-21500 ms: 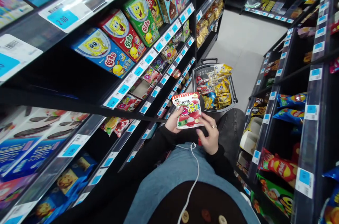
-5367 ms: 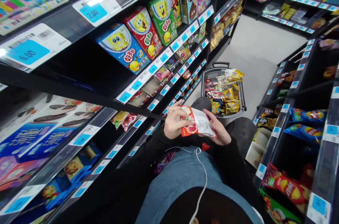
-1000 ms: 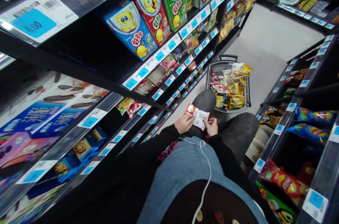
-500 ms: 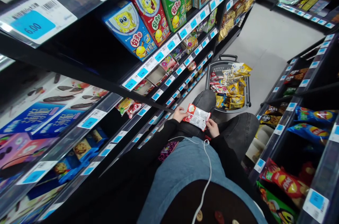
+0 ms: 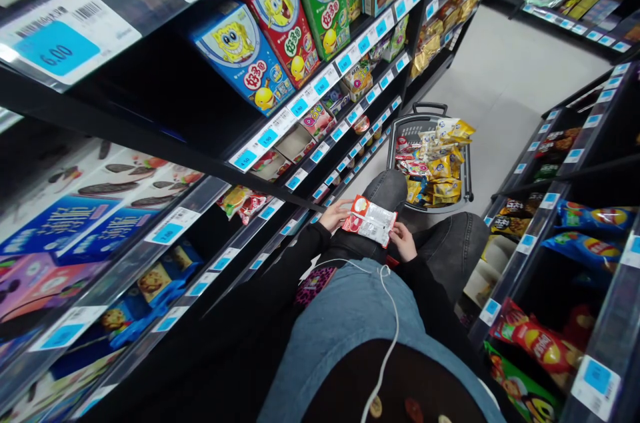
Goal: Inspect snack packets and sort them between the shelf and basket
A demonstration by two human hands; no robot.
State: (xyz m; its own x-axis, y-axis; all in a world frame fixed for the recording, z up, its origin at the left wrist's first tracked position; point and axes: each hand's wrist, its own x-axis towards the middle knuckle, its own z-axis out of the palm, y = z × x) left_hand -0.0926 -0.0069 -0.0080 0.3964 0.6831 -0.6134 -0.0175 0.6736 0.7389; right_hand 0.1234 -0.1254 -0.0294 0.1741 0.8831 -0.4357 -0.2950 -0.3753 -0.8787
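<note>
A red and white snack packet (image 5: 371, 220) lies across the space above my lap, its printed back with small text facing up. At its left edge is my left hand (image 5: 335, 215), the fingers fairly straight along the side and partly behind the packet. The right end is pinched between the thumb and fingers of my right hand (image 5: 403, 242). Just beyond my knees, a grey shopping basket (image 5: 469, 173) stands on the floor, holding several yellow, white and red snack bags (image 5: 445, 166).
Shelves with price tags line the left, carrying snack boxes (image 5: 280, 26) and biscuit packs (image 5: 153, 279). On the right, low shelves hold chip bags (image 5: 540, 339). Pale floor (image 5: 500, 69) runs past the basket. A white cable (image 5: 395, 323) hangs down my front.
The fingers of my left hand have straightened and shifted at the packet's left edge. The packet has moved very slightly left. My right hand keeps its pinch.
</note>
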